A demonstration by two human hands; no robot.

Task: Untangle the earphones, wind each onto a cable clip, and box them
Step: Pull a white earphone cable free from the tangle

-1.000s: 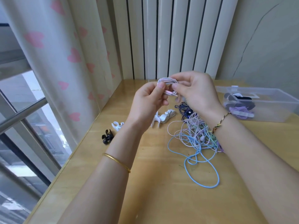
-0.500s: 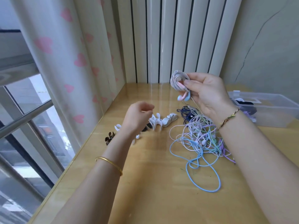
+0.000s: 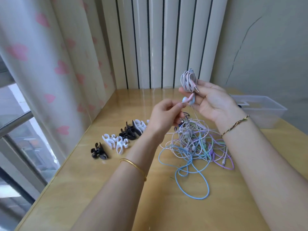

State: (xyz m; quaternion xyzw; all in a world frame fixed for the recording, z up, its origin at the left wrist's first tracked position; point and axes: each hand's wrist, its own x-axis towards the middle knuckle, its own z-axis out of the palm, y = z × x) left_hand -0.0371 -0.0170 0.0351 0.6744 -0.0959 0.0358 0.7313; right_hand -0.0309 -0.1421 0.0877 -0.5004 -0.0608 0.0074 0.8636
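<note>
Pale pink earphone coil (image 3: 189, 80) held up at centre right of frame, above the tabletop (image 3: 116, 197). Grip: right hand (image 3: 211, 100), palm toward camera, thumb and fingers curled round the coil's lower end. The jack plug (image 3: 196, 89) pokes out at the coil's right side. Two earbuds (image 3: 190, 100), one pink and one blue, hang just under the coil.

Meeting them from the left: left hand (image 3: 164, 117), fingers curled in, thumb and forefinger pinching at the blue bud's tip. Whether anything else sits in that pinch, cannot tell.

Below both hands, tangle of earphones (image 3: 196, 142) on the tabletop, with blue, lilac, green and white cords. To its left, a row of cable clips (image 3: 123, 139), black and white. Clear box (image 3: 266, 107) at right edge.

Change from half a second back: left hand was low over the clips and has come up to the earbuds. Right hand has kept the coil.
</note>
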